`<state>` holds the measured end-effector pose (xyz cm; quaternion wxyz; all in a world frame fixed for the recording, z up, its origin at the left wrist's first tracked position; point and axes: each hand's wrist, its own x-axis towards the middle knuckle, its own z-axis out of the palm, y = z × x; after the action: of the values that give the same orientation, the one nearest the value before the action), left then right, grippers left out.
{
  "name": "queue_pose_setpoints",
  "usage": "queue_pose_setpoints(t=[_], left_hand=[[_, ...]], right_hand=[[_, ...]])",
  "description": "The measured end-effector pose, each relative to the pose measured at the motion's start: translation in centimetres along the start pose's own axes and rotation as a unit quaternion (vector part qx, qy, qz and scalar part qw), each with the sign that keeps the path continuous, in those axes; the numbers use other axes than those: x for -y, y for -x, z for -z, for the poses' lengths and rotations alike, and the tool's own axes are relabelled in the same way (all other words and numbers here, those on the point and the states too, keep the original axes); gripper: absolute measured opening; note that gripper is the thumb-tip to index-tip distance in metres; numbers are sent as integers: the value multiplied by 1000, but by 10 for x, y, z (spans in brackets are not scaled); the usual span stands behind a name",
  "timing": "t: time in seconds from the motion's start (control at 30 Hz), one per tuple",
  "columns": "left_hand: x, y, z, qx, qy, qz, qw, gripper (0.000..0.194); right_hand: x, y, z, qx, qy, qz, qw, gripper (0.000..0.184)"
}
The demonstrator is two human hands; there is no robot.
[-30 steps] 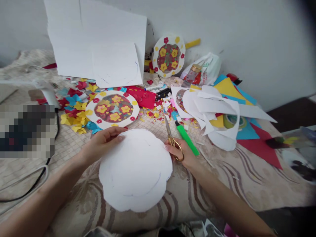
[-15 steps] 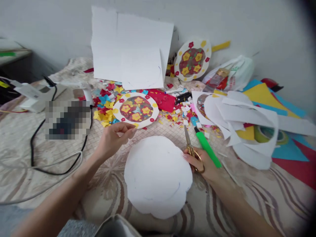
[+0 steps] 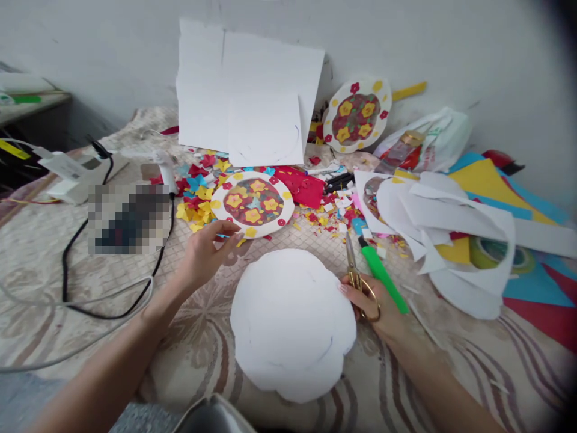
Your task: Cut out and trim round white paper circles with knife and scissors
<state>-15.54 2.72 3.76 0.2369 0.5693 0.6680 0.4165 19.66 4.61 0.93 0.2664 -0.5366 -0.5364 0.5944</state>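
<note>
A white scalloped paper piece [image 3: 293,325] with faint blue pen marks lies flat in front of me. My right hand [image 3: 367,297] grips scissors [image 3: 354,264] with gold-coloured handles at its right edge, blades pointing away from me. Behind the paper rests a round white frame [image 3: 282,225] with a clear centre and red and yellow paper flowers. My left hand [image 3: 210,252] is beside its near left rim, thumb and index finger slightly apart. Whether the fingertips touch the rim is hard to tell.
A green cutter [image 3: 383,279] lies right of the scissors. Paper offcuts [image 3: 473,240], coloured sheets and a tape roll [image 3: 500,255] crowd the right. Paper flowers [image 3: 198,192] and scraps lie behind. White boards [image 3: 261,96] and another decorated disc [image 3: 331,129] lean on the wall. Cables [image 3: 65,264] run left.
My left thumb and finger have parted and drawn slightly left from the decorated frame's rim. The right hand still holds the scissors by the paper. The view has shifted slightly.
</note>
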Motion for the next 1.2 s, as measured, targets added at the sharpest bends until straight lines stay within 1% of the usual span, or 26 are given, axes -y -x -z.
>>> queue_pose_setpoints(t=[0.17,0.3,0.4,0.47,0.6,0.67,0.73,0.8,0.83,0.9,0.97,1.07,1.13,1.2], left_hand=[[2,3,-8,60,73,13,995,41],[-7,6,-12,96,96,16,991,44],[-13,8,-12,111,102,16,988,44],[-13,9,-12,111,100,17,989,44],[-8,9,-11,90,83,21,992,43],[-5,9,-9,73,70,22,995,41],[-3,7,-3,41,56,22,997,39],[-1,5,7,-15,4,20,1000,38],[0,3,14,-48,-39,19,998,38],[4,-2,32,-95,-135,29,986,40],[9,-8,56,-133,-189,52,971,43],[22,-19,92,-154,-264,105,946,54],[31,-26,112,-147,-298,143,932,62],[41,-33,126,-120,-326,165,923,69]], right_hand=[[1,1,3,-23,-1,21,1000,41],[-2,1,2,-45,-20,26,998,39],[-3,1,2,-51,-22,22,998,40],[-3,2,1,-55,-18,22,998,40],[-4,2,1,-49,-14,25,998,41],[-5,1,1,-46,-14,25,999,41],[-5,1,2,-45,-15,25,999,40],[-6,0,2,-42,-17,23,999,40],[-6,0,2,-41,-18,22,999,40],[-7,0,2,-39,-18,20,999,40],[-8,0,3,-37,-19,19,999,40],[-9,0,2,-38,-23,11,999,39],[-9,1,2,-38,-29,4,999,38],[-9,1,1,-37,-31,0,999,38]])
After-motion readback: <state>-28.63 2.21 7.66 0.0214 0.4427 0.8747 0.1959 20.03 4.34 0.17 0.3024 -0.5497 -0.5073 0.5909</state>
